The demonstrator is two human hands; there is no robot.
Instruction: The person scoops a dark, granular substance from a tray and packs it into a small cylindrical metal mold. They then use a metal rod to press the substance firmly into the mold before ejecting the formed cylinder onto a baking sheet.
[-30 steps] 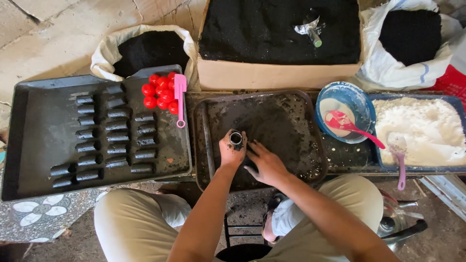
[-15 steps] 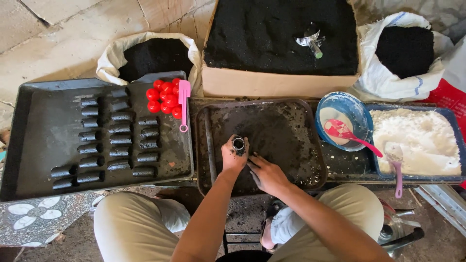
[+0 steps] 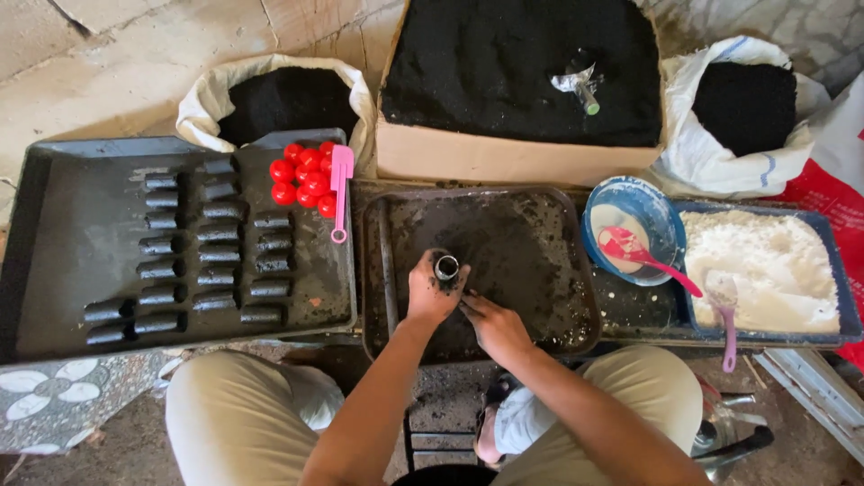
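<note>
Red balls (image 3: pixel 304 176), pink scoop (image 3: pixel 340 184), white powder (image 3: pixel 760 265), blue bowl (image 3: pixel 630 225), black powder (image 3: pixel 522 67).

The floor (image 3: pixel 135 63) was rough pale concrete, cracked along the top left and lit by flat daylight that threw soft shadows. Towards the lower left corner lay a patterned tile slab (image 3: pixel 45 396) with pale flower shapes on grey. Below the trays the ground was darker and dusted with black powder. At the lower right edge ran a light metal rail (image 3: pixel 810 387), set slantwise, with a red sheet (image 3: pixel 832 207) spread above it.
</note>
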